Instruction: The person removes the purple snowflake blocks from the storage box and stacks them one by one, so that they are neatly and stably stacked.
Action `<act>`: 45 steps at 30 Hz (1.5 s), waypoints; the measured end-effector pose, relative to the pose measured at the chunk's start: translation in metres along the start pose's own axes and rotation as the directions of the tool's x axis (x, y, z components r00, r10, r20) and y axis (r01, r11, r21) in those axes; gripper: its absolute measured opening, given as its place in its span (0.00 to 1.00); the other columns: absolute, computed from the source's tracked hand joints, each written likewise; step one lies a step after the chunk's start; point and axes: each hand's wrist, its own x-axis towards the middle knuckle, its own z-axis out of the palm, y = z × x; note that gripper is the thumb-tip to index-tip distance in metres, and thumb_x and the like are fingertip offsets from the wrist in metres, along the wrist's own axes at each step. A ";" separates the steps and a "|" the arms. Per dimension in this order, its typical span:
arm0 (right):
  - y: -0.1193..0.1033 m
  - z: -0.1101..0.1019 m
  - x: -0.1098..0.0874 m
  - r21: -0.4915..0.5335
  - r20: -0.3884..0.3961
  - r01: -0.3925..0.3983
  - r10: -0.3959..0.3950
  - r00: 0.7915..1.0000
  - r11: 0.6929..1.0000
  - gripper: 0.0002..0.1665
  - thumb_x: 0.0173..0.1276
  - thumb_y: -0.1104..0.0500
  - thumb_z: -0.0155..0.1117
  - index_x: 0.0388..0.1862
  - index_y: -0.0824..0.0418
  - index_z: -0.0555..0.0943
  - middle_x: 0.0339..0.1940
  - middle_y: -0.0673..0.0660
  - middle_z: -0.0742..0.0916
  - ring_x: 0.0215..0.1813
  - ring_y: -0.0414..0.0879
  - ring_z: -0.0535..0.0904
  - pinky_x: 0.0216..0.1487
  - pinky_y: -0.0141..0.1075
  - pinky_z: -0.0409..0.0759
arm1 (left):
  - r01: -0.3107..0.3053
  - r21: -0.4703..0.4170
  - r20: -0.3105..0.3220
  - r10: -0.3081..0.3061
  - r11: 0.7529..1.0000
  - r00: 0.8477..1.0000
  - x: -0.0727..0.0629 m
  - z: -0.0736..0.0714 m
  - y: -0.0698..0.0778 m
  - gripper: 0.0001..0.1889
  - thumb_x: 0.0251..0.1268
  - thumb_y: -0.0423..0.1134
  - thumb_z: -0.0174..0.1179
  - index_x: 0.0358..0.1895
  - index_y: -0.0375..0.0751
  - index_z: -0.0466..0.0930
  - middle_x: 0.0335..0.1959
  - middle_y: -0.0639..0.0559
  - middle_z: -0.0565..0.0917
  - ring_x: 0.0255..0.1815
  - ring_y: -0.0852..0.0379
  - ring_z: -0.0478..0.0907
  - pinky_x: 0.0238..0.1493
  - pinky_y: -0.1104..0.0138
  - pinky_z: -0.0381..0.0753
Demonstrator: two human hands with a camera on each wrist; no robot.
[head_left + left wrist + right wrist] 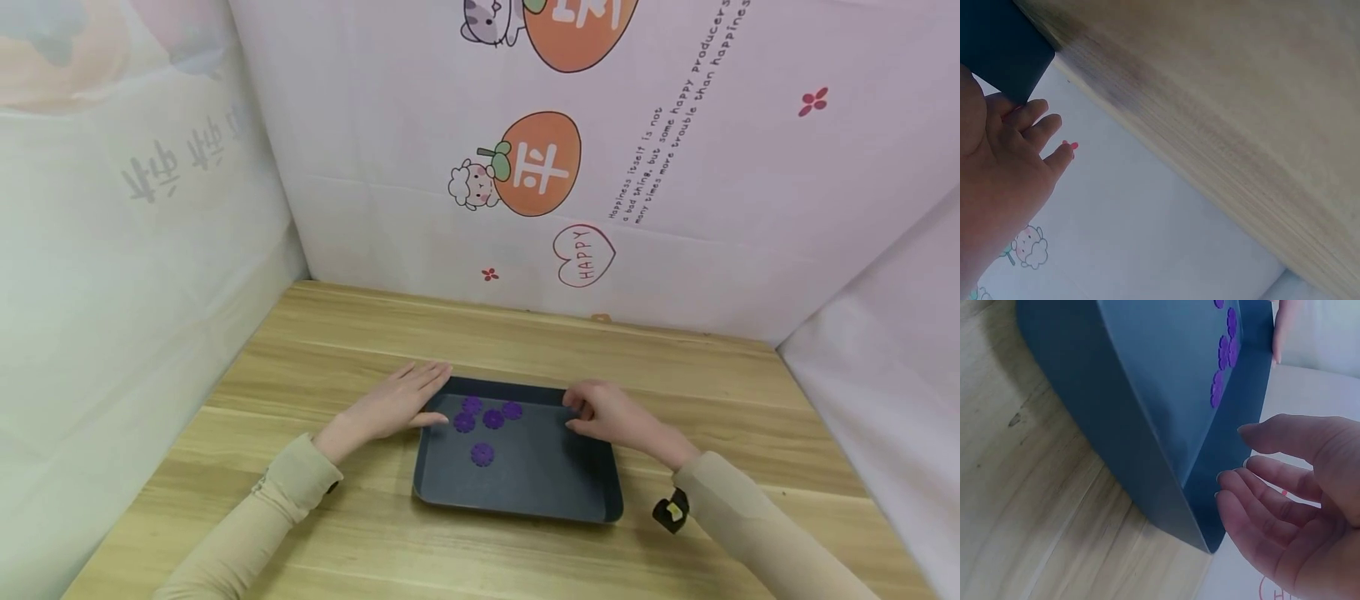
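Note:
A dark blue-grey rectangular tray (pixel 540 475) lies on the wooden table. Several purple flower-shaped discs lie in it; most group near the far-left corner, while a single purple disc (pixel 482 454) sits closer to the front. My left hand (pixel 397 402) is at the tray's far-left corner, fingers extended and thumb spread over the left rim. In the left wrist view, the fingers of that hand (pixel 1010 150) meet the tray's outer corner. My right hand (pixel 611 414) is at the far-right corner. Its fingers are loosely bent, with nothing between thumb and fingertips in the right wrist view.
The wooden table (pixel 360 533) extends around the tray. A white printed cloth (pixel 390 192) hangs behind the table, and plain white cloth borders both sides. A black band with a small yellowish piece (pixel 671 510) is at the right wrist.

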 end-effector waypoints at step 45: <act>-0.031 0.040 0.049 -0.047 0.071 0.003 0.000 0.997 0.999 0.17 0.60 0.63 0.73 0.45 0.70 0.81 0.38 0.63 0.87 0.31 0.43 0.83 0.33 0.33 0.84 | 0.006 -0.007 0.005 -0.006 1.000 1.000 0.000 0.001 -0.001 0.42 0.73 0.63 0.48 0.79 0.37 0.52 0.80 0.42 0.57 0.81 0.46 0.56 0.80 0.47 0.56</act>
